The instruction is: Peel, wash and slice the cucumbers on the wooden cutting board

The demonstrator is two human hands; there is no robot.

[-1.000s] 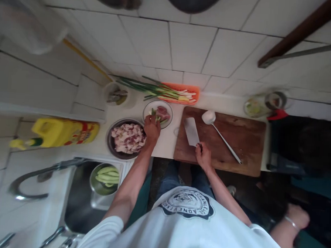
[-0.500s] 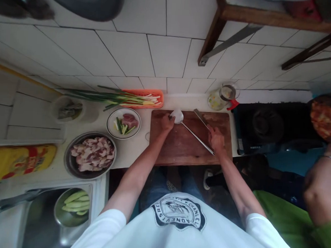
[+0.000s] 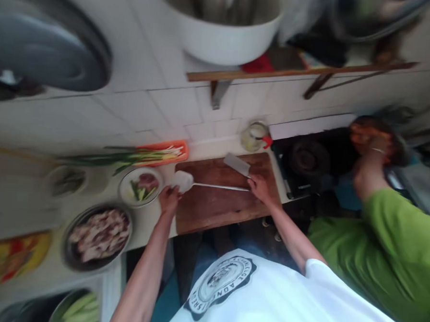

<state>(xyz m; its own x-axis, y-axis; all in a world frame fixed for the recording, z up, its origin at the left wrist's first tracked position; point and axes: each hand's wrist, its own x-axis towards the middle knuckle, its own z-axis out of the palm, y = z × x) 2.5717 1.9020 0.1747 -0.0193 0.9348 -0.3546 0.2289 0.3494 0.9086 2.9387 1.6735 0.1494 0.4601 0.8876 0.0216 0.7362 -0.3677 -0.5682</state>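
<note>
At the far left of the counter [image 3: 150,225] sits a bowl of cut meat [image 3: 96,231], with a small plate [image 3: 140,187] beyond it. Left hand [image 3: 170,198] meets the ladle [image 3: 199,183] at its bowl end; whether that grip is clenched cannot be told. Over the cutting board [image 3: 220,199] the ladle lies level, long axis left to right, bowl pointing left. Right hand [image 3: 259,186] is clenched on the cleaver [image 3: 237,164], blade angled up-left, likely kept clear of the ladle. A person in a green sleeve [image 3: 377,237] works by the stove [image 3: 308,161].
</note>
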